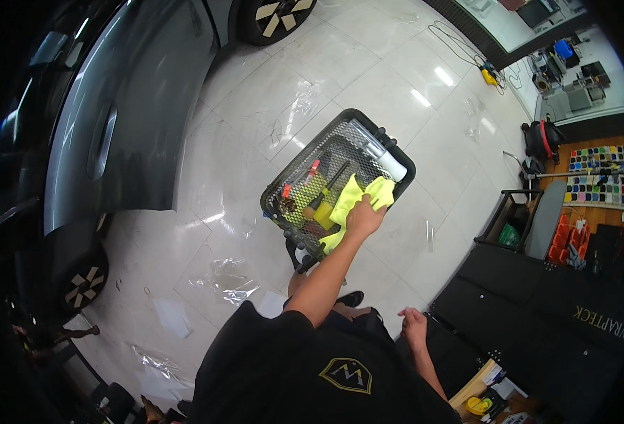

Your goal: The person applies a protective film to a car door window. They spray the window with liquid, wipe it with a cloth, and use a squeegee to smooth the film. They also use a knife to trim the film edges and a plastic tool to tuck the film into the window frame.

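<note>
A wheeled tool cart (269,191) with a black rim and mesh top sits in the middle of the head view. A white cylinder (393,164) lies along its right side, and several yellow and red items show in or under the mesh. My left hand (363,218) is closed on a bright yellow cloth (347,194) draped over the cart's near right part. My right hand (412,325) hangs lower right, beside my dark shirt, away from the cart, its fingers loosely bent and apart with nothing visible in them.
A grey car door (135,106) and wheels line the left. Plastic film scraps (227,279) lie on the tiled floor (411,254). Black padded panels (503,311), an open black bin (503,222), a vacuum (542,141), a swatch board (602,184) and a yellow corded tool (490,76) occupy the right.
</note>
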`<state>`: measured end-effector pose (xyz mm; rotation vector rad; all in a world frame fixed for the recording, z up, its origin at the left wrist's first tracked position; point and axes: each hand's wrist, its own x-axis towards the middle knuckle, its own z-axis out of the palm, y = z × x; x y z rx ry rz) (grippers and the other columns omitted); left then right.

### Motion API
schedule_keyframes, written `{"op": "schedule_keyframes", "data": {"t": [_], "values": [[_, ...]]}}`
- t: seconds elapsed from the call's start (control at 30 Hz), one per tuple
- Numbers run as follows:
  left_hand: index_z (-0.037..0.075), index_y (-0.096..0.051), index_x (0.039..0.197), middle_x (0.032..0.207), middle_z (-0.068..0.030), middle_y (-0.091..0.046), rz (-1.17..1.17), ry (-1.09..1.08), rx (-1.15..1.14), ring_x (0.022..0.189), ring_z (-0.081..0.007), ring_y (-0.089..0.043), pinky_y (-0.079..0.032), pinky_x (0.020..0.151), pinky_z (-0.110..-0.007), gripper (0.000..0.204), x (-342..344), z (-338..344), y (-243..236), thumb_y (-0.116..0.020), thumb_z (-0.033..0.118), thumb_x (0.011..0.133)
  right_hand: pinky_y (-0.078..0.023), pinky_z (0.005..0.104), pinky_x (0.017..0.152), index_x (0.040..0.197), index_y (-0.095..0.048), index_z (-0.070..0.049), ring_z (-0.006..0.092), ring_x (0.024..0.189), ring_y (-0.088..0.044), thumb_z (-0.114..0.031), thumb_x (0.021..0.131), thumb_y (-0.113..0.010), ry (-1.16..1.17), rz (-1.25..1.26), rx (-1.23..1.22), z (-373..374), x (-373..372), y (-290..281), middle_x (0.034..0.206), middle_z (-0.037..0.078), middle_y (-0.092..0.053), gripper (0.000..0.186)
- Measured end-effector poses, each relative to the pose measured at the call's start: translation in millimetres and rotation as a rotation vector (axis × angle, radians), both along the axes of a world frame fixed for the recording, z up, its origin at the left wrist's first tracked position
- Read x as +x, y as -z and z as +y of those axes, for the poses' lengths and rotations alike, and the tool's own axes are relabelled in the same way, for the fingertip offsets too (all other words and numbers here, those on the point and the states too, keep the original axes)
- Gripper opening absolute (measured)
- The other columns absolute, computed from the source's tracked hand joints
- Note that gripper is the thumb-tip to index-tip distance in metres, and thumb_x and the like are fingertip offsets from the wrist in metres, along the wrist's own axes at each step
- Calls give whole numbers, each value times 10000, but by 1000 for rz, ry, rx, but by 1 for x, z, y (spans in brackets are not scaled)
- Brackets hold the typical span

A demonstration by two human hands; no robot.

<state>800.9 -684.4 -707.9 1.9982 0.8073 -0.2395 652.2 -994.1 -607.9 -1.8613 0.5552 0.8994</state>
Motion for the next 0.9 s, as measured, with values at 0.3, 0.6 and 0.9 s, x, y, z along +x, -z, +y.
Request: {"op": "schedule_keyframes", "data": {"t": [0.3,0.6,0.9], "values": [[12,-624,1124,848,-36,-630,-460,-522,-908,714,-142,-575,-463,666,-288,346,-46,119,-84,-550,330,1011,-331,208,496,1256,-578,-33,69,583,-437,-105,1016,-477,-228,62,578,176,136,-61,809,27,-560,271],[11,-653,984,756,-79,-633,-210,-588,-159,681,-156,-589,-462,650,-325,258,-81,79,-82,-586,258,950,-502,459,735,1049,-614,-1,376,868,-651,-53,894,-537,-1050,-682,263,284,273,100,961,224,-655,181],[11,-657,1091,778,-87,-620,-254,-692,-342,714,-148,-570,-458,676,-323,234,-75,36,-66,-594,195,960,-570,443,660,989,-657,-33,351,793,-700,-71,827,-598,-1635,-1108,-337,352,308,113,971,206,-621,176]]}}
